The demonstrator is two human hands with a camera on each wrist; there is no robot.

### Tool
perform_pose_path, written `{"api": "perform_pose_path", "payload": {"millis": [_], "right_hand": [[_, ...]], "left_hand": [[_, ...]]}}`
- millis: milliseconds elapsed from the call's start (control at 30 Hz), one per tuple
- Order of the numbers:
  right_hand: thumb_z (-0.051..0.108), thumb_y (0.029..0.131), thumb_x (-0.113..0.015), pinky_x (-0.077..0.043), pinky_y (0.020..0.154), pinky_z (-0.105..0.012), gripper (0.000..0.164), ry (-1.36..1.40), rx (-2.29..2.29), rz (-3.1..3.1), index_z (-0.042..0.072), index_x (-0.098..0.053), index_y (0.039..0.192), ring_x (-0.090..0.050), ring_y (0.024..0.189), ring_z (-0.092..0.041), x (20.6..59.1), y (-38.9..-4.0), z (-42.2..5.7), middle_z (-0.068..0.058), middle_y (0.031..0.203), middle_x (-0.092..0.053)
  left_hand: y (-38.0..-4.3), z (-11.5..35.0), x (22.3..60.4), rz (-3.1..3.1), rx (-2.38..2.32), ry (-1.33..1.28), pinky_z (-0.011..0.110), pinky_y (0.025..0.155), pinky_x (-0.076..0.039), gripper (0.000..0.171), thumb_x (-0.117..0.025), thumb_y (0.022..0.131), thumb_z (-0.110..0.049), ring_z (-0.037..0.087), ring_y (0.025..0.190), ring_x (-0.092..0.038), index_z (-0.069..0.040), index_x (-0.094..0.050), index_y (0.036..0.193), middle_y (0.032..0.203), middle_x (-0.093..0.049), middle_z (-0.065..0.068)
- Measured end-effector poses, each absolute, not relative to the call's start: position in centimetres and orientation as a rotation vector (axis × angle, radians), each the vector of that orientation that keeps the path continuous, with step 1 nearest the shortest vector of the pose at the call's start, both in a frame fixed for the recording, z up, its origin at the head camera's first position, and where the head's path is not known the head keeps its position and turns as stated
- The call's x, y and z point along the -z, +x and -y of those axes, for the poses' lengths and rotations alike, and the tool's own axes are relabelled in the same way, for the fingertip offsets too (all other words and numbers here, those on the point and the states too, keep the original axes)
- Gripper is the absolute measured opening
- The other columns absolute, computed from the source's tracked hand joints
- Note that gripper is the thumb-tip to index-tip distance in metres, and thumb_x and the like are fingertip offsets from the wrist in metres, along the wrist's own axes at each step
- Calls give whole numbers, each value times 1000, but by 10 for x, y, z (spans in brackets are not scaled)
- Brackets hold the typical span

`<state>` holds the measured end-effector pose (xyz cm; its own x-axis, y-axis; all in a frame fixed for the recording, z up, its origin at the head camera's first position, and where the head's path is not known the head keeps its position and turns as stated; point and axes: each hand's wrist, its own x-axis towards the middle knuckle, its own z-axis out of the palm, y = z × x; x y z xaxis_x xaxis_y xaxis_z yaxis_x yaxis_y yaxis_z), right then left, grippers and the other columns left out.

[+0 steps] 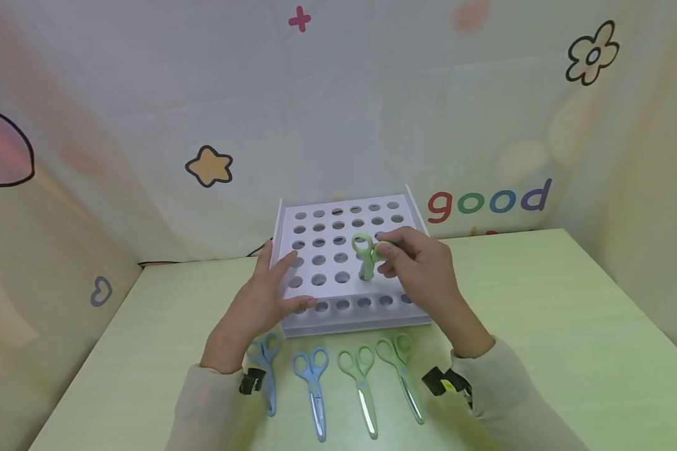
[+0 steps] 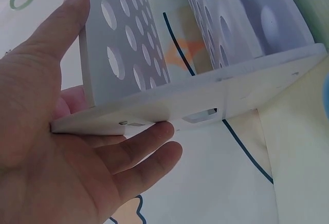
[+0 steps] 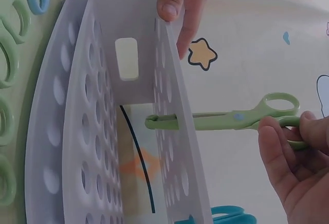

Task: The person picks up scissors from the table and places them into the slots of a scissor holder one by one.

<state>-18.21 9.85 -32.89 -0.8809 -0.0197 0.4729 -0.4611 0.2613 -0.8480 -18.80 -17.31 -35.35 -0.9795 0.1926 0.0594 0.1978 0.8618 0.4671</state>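
My right hand pinches one handle loop of a pair of green scissors between thumb and fingers. In the right wrist view, their blades pass through a hole in the top panel of a white rack, with the tip showing inside. My left hand holds the rack's left side; its thumb lies at the top panel's edge and other fingers reach along the outside of the side panel. Rows of round holes cover the rack's top and a lower front step.
In front of the rack lie two blue scissors and two green scissors, handles toward it. Part of a teal handle shows beside the rack's top panel in the right wrist view. A printed cloth hangs behind the table.
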Motion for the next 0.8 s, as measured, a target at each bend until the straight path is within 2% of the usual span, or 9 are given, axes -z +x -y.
{"api": "perform_pose_path", "payload": {"millis": [367,800], "right_hand": [[-8,90,-70,-57,61,-29,7,561,-1683,1985,-6,-71,97,-71,63,-27,334,-183,-89,-18,83,-73],[-11,91,-67,-57,58,-33,5,565,-1762,1911,-9,-68,96,-70,60,-21,337,-189,-85,-19,80,-70]], "left_hand": [[-189,173,354,3017,719,-348,50,91,-48,95,-79,84,-54,40,120,-53,-21,-34,160,168,6,15],[-188,173,352,3019,708,-345,50,91,-48,94,-79,84,-54,40,119,-52,-19,-35,159,168,5,16]]}}
